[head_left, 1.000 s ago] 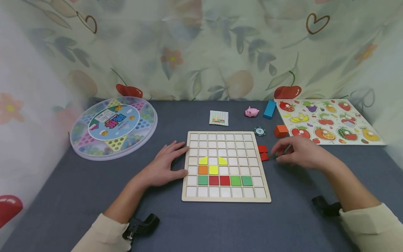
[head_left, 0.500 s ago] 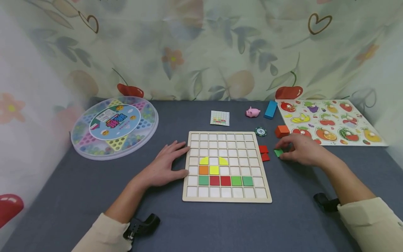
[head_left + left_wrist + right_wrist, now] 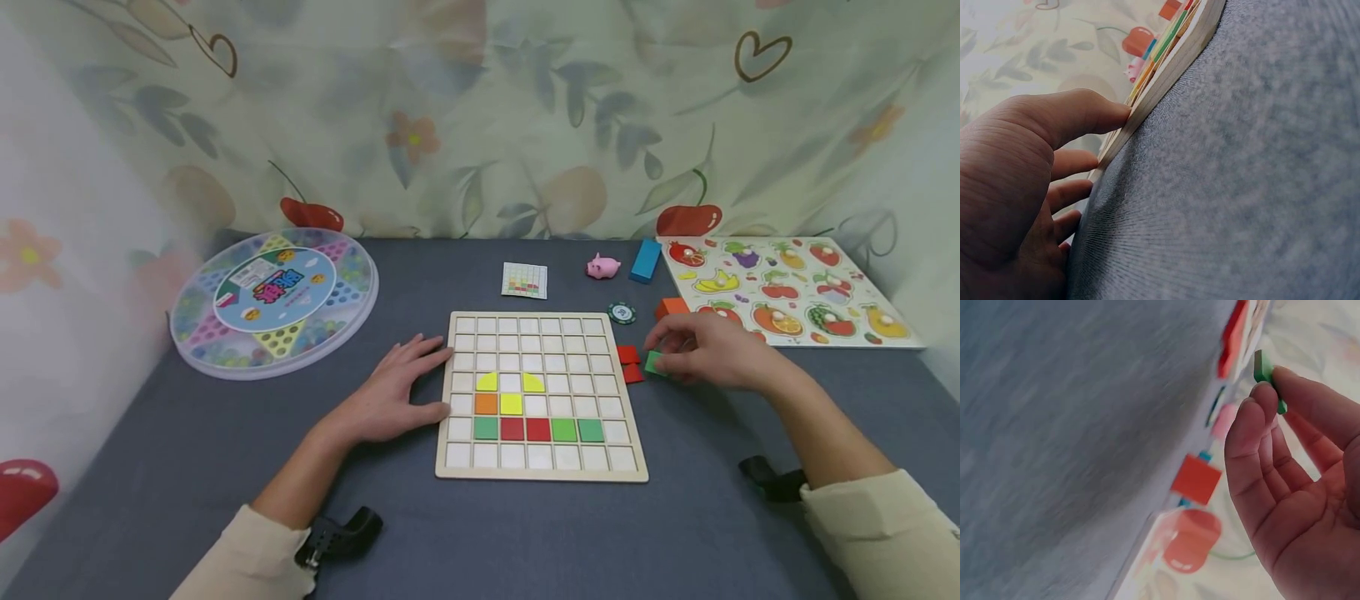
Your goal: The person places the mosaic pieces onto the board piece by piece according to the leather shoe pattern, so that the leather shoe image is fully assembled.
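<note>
My right hand pinches a small green square tile between thumb and fingers, just right of two red tiles. In the right wrist view the green tile stands out edge-on past the fingertips. Spread along the left edge of a wooden grid board, my left hand touches it with thumb and index fingertips. In the left wrist view the thumb meets the board's side. On the board lie two rounded yellow tiles, an orange tile, a yellow square and a row of green and red squares.
Behind the board are a pattern card, a pink pig, a poker chip and a blue block. An orange block and fruit puzzle board stand right, a round game box left.
The green tile, mostly hidden by my right fingers at first, came into view in their pinch. Hand and tile then shifted slightly left toward the red tiles. My left hand stayed in place.
</note>
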{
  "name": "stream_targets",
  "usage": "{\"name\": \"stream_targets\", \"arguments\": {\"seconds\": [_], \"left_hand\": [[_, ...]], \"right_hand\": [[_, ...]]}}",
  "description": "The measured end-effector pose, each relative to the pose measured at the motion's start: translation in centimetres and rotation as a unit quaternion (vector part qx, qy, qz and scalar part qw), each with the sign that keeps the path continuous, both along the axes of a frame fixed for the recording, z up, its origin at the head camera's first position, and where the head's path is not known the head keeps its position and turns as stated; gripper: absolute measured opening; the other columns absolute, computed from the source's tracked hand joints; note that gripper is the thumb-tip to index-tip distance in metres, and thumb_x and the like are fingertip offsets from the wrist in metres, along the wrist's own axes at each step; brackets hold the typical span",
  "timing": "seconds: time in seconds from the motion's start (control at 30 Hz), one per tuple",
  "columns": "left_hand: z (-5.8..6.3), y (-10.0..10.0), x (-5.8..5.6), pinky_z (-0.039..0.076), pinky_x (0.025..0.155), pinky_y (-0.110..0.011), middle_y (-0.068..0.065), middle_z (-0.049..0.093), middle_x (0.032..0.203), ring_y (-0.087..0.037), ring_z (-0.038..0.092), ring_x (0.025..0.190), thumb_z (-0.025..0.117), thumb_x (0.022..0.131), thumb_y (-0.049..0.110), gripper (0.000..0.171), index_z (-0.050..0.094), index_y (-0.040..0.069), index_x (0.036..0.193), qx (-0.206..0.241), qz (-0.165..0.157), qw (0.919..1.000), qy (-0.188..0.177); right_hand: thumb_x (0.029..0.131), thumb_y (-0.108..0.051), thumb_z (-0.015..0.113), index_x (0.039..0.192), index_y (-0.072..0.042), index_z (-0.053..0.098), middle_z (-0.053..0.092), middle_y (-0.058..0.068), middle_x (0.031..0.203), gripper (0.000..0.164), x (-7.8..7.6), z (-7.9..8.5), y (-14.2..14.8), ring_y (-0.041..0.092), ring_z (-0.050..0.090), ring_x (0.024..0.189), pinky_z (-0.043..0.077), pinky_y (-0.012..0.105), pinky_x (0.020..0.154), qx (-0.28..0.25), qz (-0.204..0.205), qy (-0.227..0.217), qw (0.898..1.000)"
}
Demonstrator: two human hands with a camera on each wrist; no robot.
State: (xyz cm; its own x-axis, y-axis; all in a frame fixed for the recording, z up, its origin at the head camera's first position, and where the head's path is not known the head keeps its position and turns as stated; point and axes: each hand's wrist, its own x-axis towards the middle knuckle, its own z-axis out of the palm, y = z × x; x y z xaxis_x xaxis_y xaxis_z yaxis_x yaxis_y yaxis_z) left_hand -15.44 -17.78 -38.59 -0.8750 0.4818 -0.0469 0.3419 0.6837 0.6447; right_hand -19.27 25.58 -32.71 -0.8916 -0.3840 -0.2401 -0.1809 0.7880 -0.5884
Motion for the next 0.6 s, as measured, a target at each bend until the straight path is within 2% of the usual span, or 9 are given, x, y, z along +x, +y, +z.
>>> {"name": "stream_targets", "arguments": {"seconds": [0.2,0.6], "left_hand": [[0.0,-0.1,0.0,0.004,0.129,-0.062,-0.016,0.03,0.169,-0.039,0.011,0.161,0.072,0.093,0.036,0.077,0.042,0.009,0.159,0.004,-0.003,1.0,0.003],[0.0,0.0,0.0,0.005,0.129,-0.061,-0.015,0.029,0.169,-0.039,0.011,0.161,0.072,0.094,0.036,0.077,0.042,0.01,0.159,-0.001,-0.004,1.0,0.004]], "right_hand": [[0.095,-0.019,0.075,0.117,-0.006,0.071,0.068,0.006,0.097,0.026,0.5,1.0,-2.5,0.02,0.063,0.081,0.059,0.03,0.071,-0.046,0.022,-0.019,0.999],[0.094,-0.018,0.076,0.114,-0.007,0.074,0.069,0.004,0.09,0.023,0.7,1.9,-6.9,0.02,0.062,0.079,0.056,0.031,0.07,-0.073,0.079,-0.038,0.993]]}}
